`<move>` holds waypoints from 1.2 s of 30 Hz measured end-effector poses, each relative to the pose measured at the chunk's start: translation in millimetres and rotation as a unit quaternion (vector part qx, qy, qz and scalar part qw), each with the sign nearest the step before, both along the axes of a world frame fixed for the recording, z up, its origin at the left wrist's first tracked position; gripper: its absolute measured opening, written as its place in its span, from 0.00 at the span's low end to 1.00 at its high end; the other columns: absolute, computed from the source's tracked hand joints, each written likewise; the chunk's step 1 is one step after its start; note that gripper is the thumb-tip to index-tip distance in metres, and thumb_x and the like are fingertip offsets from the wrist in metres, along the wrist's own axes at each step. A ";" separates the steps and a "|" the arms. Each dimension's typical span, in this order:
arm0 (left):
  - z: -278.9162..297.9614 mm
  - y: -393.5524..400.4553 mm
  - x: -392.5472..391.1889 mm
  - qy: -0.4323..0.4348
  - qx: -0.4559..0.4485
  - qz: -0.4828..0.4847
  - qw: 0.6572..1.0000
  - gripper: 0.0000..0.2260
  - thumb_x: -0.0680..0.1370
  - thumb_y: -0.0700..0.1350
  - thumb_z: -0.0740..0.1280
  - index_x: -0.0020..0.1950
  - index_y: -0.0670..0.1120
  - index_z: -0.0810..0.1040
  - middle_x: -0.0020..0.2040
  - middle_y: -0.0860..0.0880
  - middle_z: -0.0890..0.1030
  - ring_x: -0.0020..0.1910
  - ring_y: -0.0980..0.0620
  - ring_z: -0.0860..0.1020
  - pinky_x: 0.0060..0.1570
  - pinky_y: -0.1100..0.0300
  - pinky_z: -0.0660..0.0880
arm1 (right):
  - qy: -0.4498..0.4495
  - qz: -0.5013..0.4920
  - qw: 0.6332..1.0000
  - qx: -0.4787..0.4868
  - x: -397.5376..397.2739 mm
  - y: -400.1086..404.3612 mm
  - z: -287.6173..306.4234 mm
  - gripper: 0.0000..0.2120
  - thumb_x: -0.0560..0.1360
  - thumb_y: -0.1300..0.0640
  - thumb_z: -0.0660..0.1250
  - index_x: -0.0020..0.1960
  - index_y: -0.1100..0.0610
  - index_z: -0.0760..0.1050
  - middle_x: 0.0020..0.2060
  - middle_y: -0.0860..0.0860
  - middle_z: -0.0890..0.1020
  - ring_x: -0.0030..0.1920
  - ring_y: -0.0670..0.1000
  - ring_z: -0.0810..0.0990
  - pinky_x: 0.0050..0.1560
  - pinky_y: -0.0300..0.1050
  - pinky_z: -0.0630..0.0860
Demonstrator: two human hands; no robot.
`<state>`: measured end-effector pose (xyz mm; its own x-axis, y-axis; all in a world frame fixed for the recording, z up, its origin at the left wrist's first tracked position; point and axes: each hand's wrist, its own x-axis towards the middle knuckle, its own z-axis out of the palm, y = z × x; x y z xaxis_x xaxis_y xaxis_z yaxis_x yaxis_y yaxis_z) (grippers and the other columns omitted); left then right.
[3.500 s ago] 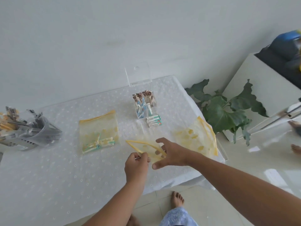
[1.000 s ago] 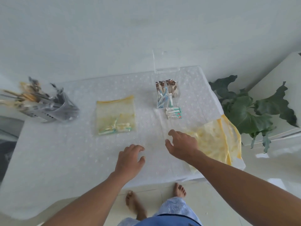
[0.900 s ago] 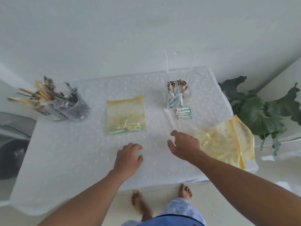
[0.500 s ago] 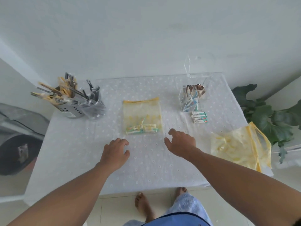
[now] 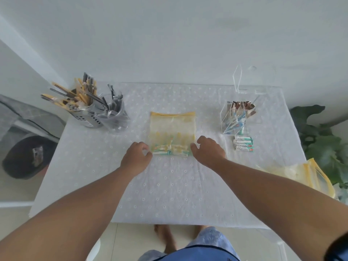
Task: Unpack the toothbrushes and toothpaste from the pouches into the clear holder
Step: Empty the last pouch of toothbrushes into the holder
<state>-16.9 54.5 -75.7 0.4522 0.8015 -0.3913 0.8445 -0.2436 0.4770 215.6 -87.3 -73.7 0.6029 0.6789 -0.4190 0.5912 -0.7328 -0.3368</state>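
Pouch (image 5: 172, 134) lies flat mid-tabletop (image 5: 169, 185), zip edge far, contents bunched crosswise at your near edge. Left hand (image 5: 136, 157) and right hand (image 5: 208, 150) flank its near corners, fingers loosely curled, holding nothing. Holder (image 5: 237, 119) is right of the pouch, nearer your right.

Print on the toothpaste boxes (image 5: 243, 145) too small to read

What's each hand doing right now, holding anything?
Left hand: open, fingers curled at the yellow pouch, near-left corner; nothing held.
Right hand: open, at its near-right corner; nothing held.
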 end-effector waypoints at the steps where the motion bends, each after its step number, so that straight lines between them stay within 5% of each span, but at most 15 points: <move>1: -0.1 2.0 7.2 -0.009 -0.010 0.023 1.000 0.09 0.78 0.48 0.68 0.57 0.49 0.82 0.57 0.49 0.77 0.55 0.49 0.78 0.55 0.54 0.76 | 0.010 -0.013 1.000 0.002 2.2 4.4 -0.8 0.22 0.82 0.38 0.57 0.67 0.52 0.72 0.59 0.52 0.80 0.58 0.56 0.80 0.51 0.49 0.74; 7: -0.6 10.0 37.7 -0.054 -0.091 0.161 0.981 0.08 0.78 0.49 0.69 0.53 0.48 0.82 0.48 0.51 0.82 0.48 0.49 0.80 0.40 0.58 0.72 | 0.180 -0.150 0.970 0.065 4.5 23.7 -12.3 0.25 0.80 0.44 0.65 0.71 0.55 0.69 0.61 0.53 0.80 0.55 0.55 0.80 0.54 0.48 0.77; 11: -6.3 12.8 42.3 -0.083 -0.122 0.252 0.956 0.10 0.73 0.54 0.71 0.50 0.50 0.80 0.45 0.47 0.84 0.45 0.45 0.82 0.46 0.53 0.80 | 0.281 -0.220 0.930 0.091 0.2 26.3 -20.2 0.25 0.77 0.45 0.72 0.68 0.54 0.69 0.58 0.53 0.79 0.54 0.56 0.82 0.54 0.53 0.81; 15: -12.1 6.4 37.0 -0.120 -0.177 0.269 0.939 0.16 0.70 0.59 0.70 0.49 0.48 0.82 0.36 0.47 0.83 0.35 0.46 0.77 0.39 0.55 0.75 | 0.293 -0.227 0.923 0.106 -2.3 18.1 -25.6 0.16 0.77 0.51 0.71 0.62 0.53 0.73 0.54 0.52 0.82 0.48 0.52 0.82 0.45 0.46 0.78; 18: -11.0 -4.0 36.2 -0.156 -0.207 0.266 0.929 0.07 0.78 0.49 0.71 0.52 0.47 0.81 0.30 0.49 0.81 0.27 0.50 0.74 0.31 0.59 0.71 | 0.292 -0.208 0.925 0.124 1.2 10.9 -25.6 0.07 0.79 0.54 0.69 0.55 0.54 0.76 0.50 0.51 0.83 0.43 0.51 0.81 0.40 0.45 0.76; 23: 3.3 -24.2 34.7 -0.212 -0.188 0.267 0.921 0.03 0.79 0.43 0.71 0.48 0.45 0.80 0.32 0.49 0.80 0.29 0.51 0.75 0.30 0.60 0.71 | 0.285 -0.190 0.926 0.157 11.8 8.2 -15.1 0.02 0.79 0.56 0.69 0.52 0.52 0.77 0.45 0.51 0.83 0.40 0.51 0.79 0.37 0.45 0.75; 28: 11.4 -59.8 26.8 -0.268 -0.113 0.256 0.922 0.09 0.77 0.48 0.73 0.39 0.47 0.78 0.37 0.49 0.79 0.35 0.51 0.76 0.38 0.57 0.71 | 0.302 -0.200 0.912 0.193 24.2 15.1 1.9 0.03 0.79 0.58 0.69 0.50 0.51 0.78 0.47 0.52 0.83 0.42 0.53 0.82 0.39 0.47 0.76; 32: 18.2 -103.2 30.3 -0.278 -0.040 0.227 0.932 0.09 0.77 0.45 0.74 0.40 0.47 0.77 0.36 0.52 0.79 0.33 0.56 0.75 0.35 0.65 0.72 | 0.282 -0.203 0.915 0.204 30.4 12.4 14.3 0.03 0.78 0.56 0.69 0.51 0.49 0.77 0.47 0.50 0.82 0.45 0.53 0.81 0.46 0.51 0.78; 36: 15.3 -140.7 35.0 -0.277 -0.019 0.139 0.951 0.06 0.77 0.45 0.75 0.44 0.52 0.78 0.37 0.54 0.79 0.35 0.56 0.76 0.34 0.65 0.74 | 0.263 -0.191 0.917 0.233 24.6 0.9 50.1 0.12 0.80 0.44 0.68 0.49 0.53 0.75 0.44 0.51 0.83 0.38 0.51 0.79 0.38 0.46 0.73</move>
